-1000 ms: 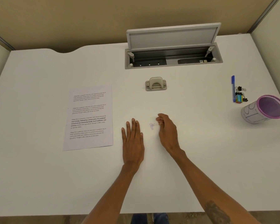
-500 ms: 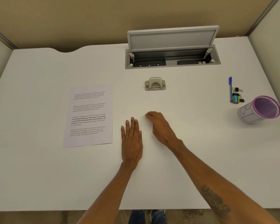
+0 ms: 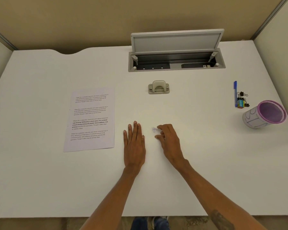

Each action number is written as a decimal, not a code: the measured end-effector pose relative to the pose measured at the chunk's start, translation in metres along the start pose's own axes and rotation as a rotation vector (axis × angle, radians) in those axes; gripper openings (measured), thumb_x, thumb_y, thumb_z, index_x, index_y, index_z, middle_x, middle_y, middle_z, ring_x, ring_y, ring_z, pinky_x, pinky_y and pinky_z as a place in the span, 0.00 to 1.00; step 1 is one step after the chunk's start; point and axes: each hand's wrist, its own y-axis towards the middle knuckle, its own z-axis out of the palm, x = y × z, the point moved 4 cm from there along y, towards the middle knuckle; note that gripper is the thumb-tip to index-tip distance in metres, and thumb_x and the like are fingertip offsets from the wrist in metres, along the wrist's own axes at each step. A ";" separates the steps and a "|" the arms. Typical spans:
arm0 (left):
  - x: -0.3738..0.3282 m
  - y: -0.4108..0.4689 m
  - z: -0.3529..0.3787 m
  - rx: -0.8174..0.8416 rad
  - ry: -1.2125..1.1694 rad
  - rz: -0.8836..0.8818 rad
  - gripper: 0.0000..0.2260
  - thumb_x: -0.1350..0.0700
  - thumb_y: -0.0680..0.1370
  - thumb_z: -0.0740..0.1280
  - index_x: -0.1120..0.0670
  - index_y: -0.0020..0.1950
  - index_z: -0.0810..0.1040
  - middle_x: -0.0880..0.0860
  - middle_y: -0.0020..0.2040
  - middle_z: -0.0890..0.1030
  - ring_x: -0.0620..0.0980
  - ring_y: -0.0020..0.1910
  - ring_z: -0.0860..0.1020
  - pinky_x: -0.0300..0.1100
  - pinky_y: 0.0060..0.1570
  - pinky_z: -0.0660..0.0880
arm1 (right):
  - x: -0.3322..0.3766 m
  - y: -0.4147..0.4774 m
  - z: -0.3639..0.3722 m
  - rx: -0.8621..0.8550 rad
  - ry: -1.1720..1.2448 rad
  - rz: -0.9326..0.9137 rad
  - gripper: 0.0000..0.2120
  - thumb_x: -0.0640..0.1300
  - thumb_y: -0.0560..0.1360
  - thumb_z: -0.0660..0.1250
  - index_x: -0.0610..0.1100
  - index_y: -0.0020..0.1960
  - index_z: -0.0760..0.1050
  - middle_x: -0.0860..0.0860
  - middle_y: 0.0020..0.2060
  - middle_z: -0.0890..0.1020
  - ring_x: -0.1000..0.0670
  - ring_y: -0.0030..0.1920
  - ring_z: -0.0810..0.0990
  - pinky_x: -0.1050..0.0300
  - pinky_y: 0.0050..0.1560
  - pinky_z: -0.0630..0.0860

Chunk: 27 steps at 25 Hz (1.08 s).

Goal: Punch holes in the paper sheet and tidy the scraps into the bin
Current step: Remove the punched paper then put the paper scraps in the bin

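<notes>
Hands: my left hand point(image 3: 134, 143) lies flat, palm down, fingers together, holding nothing. My right hand point(image 3: 169, 140) is loosely curled, fingertips point(image 3: 158, 126) at the scraps, not closed on anything I can make out.
Scraps: small pale cluster point(image 3: 154, 129) on the tabletop point(image 3: 198, 155), between my hands, touching or just beside the right fingertips.
Paper sheet: printed sheet point(image 3: 91, 119) flat, left of my left hand, apart from it.
Hole punch: point(image 3: 158, 87) further back, well clear of both hands.
Bin: purple-rimmed mesh cup point(image 3: 265, 114), tipped on its side at far right, mouth toward me.
Step in hand: gathering scraps, by my judgement; punching looks finished.
Next move: pinch or sweep the bits into a palm, carry them well right to the bin without shedding any.
</notes>
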 end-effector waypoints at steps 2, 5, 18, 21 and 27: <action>0.001 0.000 0.001 -0.002 0.003 0.002 0.24 0.52 0.86 0.43 0.57 0.82 0.47 0.53 0.82 0.49 0.54 0.82 0.45 0.54 0.80 0.47 | 0.004 0.008 0.005 -0.020 0.002 -0.004 0.11 0.37 0.77 0.67 0.43 0.59 0.75 0.54 0.53 0.75 0.54 0.49 0.76 0.53 0.51 0.78; 0.001 0.000 0.001 -0.007 0.009 0.001 0.24 0.53 0.86 0.45 0.57 0.82 0.48 0.53 0.82 0.49 0.54 0.82 0.45 0.55 0.80 0.48 | 0.005 0.022 0.007 -0.003 0.013 0.027 0.11 0.38 0.77 0.68 0.41 0.59 0.76 0.49 0.53 0.78 0.53 0.49 0.77 0.54 0.52 0.78; 0.001 0.000 0.000 -0.002 0.010 -0.004 0.24 0.54 0.86 0.47 0.57 0.81 0.48 0.54 0.82 0.49 0.54 0.82 0.46 0.56 0.80 0.51 | 0.004 0.020 0.018 0.227 -0.265 -0.070 0.07 0.60 0.78 0.58 0.64 0.53 0.73 0.72 0.48 0.76 0.71 0.51 0.73 0.69 0.51 0.67; 0.001 0.000 0.000 0.005 0.018 -0.004 0.24 0.53 0.86 0.47 0.57 0.81 0.48 0.54 0.82 0.49 0.54 0.82 0.46 0.56 0.80 0.51 | 0.006 0.020 0.018 0.199 -0.210 -0.075 0.07 0.54 0.78 0.58 0.57 0.47 0.74 0.60 0.45 0.78 0.60 0.48 0.76 0.61 0.49 0.70; 0.001 0.000 -0.001 0.012 0.011 -0.005 0.24 0.53 0.86 0.45 0.56 0.81 0.47 0.53 0.82 0.48 0.53 0.82 0.45 0.54 0.80 0.49 | 0.018 0.019 0.016 0.200 -0.193 -0.219 0.09 0.33 0.77 0.56 0.40 0.51 0.73 0.47 0.49 0.77 0.46 0.50 0.72 0.54 0.51 0.73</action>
